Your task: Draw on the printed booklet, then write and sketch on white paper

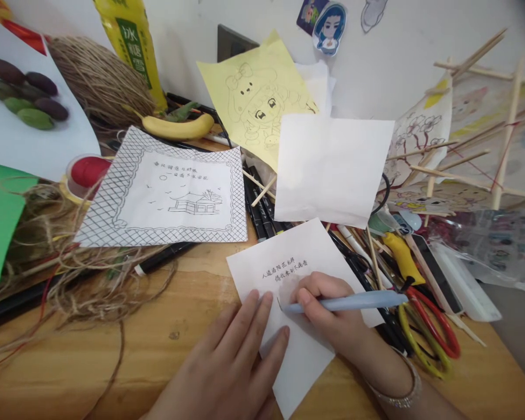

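Observation:
A white sheet of paper (306,361) lies tilted on the wooden table, with two lines of handwritten Chinese characters near its top. My left hand (231,356) rests flat on the sheet's left side, fingers stretched out. In my right hand (332,309) is a light blue pen (363,300), its tip touching the paper below the writing beside a short dark stroke. A bracelet circles my right wrist. Just above to the left is a second paper (188,192) with a crosshatched border, a pavilion drawing and handwriting.
Behind stand a blank white sheet (332,169) and a yellow drawing (254,99). A banana (179,126), twine (100,76) and a yellow bottle (133,46) crowd the back left. Scissors (433,332), markers (258,210) and a wooden stick frame (507,128) also surround the sheet.

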